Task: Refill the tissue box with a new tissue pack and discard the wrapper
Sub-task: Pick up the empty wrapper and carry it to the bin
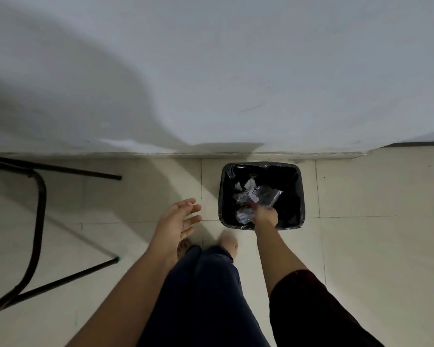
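Nearest the camera, at 6 o'clock in the head view, dark trousers cover the person's legs, with two bare feet showing just beyond them on the pale tiled floor. From 7 o'clock, the left forearm extends up toward the centre of the view and ends in the left hand, which hangs above the floor with fingers spread wide and palm turned inward, holding nothing. From 5 o'clock, the right arm, with a dark maroon sleeve ending near the elbow, reaches forward to the right hand. That hand is over the near rim of the bin, a small rectangular container lined with a black bag, standing on the floor just right of centre, close to the white wall and its skirting. Motion blur obscures the right hand's fingers, so whether they are closed or parted cannot be told. A crumpled clear wrapper sits at the fingertips inside the bin at its near-left corner; contact between hand and wrapper cannot be confirmed. Further clear plastic and white paper scraps lie deeper in the bin, toward 12 o'clock from the hand. At 9 o'clock, the black metal legs of a chair stand on the floor, well apart from the bin. A broad shadow falls across the wall at 10 o'clock.
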